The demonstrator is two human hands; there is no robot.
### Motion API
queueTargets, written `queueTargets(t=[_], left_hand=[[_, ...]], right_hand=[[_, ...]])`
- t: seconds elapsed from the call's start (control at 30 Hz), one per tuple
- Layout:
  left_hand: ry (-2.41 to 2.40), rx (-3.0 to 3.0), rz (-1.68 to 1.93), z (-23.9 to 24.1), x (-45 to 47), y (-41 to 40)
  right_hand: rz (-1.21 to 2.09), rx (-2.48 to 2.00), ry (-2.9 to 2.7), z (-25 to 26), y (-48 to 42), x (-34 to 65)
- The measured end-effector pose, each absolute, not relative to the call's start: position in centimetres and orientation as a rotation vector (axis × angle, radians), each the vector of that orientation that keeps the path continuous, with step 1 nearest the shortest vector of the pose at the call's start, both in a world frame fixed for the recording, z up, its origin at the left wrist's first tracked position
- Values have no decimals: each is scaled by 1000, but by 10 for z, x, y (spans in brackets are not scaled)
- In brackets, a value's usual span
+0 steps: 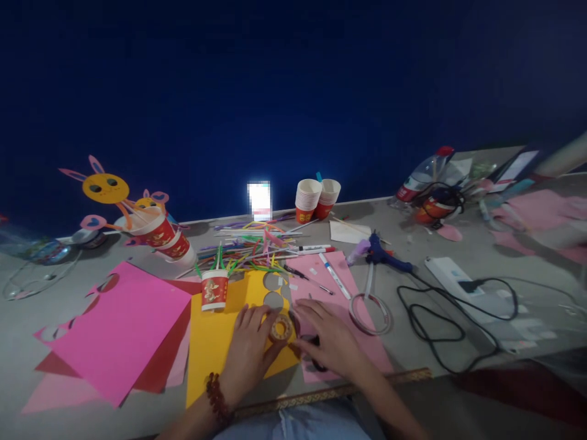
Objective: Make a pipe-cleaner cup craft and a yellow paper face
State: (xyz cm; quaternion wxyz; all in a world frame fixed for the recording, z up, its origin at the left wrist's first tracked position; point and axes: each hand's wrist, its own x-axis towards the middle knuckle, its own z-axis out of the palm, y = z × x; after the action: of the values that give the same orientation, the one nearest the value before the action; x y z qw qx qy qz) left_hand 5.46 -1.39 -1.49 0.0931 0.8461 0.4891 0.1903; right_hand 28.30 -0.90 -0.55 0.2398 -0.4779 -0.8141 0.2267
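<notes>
Grey tabletop (413, 348) filled the lower half of the frame, bearing a magenta sheet (137, 330) at lower left, a yellow sheet (206, 354) at lower centre and a pale pink sheet (339, 264) right of it. Over the pink, the person's right hand (331, 338) hovered or rested above a black object (317, 355), its grip impossible to tell; the left hand (252, 342) pinched a small tan tape roll (274, 330) at lower centre.
</notes>
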Motion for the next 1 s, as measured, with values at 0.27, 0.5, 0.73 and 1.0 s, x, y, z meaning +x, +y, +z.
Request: queueTargets(t=[0.27, 0.5, 0.73, 1.0], left_hand=[[1424, 2542, 623, -20, 52, -11], [1435, 2526, 659, -25, 55, -11], [1413, 2475, 671, -22, 54, -12], [1366, 2439, 719, -22, 49, -12]], right_hand=[[259, -1509, -1994, 16, 34, 344], [255, -1662, -1934, 25, 55, 353], [147, -1754, -2273, 5, 55, 306], [211, -1876, -2087, 4, 45, 323]])
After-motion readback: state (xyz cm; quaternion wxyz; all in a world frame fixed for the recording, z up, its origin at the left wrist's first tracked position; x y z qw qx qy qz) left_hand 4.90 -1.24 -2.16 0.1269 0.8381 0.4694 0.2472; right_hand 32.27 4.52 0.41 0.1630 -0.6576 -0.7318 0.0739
